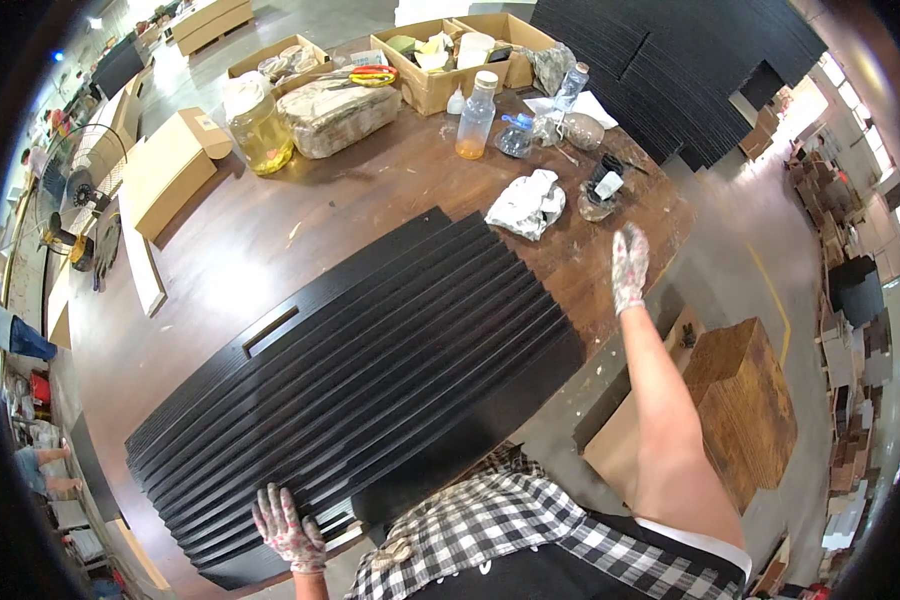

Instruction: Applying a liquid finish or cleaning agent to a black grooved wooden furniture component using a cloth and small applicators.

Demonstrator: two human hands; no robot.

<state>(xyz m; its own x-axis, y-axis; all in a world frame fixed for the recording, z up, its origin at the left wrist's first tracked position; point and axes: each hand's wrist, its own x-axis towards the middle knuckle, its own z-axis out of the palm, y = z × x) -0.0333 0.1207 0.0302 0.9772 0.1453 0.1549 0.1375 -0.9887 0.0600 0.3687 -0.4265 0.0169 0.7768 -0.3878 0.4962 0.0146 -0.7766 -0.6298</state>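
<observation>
A stack of long black panels point(360, 390) lies slantwise on the brown table point(370, 200), its edges stepped like a fan. The rearmost panel has a narrow slot. My left hand point(288, 530), in a patterned glove, rests on the near left edge of the panels with its fingers apart. My right hand point(630, 268), in the same kind of glove, reaches out over the table's right edge. Its fingers are stretched out, and nothing shows in them. Just beyond it stands a small clear container point(597, 207) with black material and a white piece at its top. Left of that lies a crumpled white cloth point(528, 204).
At the back stand a jar of yellowish liquid point(260, 125), a wrapped block point(338, 115), a cardboard box point(430, 85) and a bottle with orange liquid point(476, 118). Large black panels point(670, 70) are stacked beyond. A wooden block point(740, 400) stands below my right arm.
</observation>
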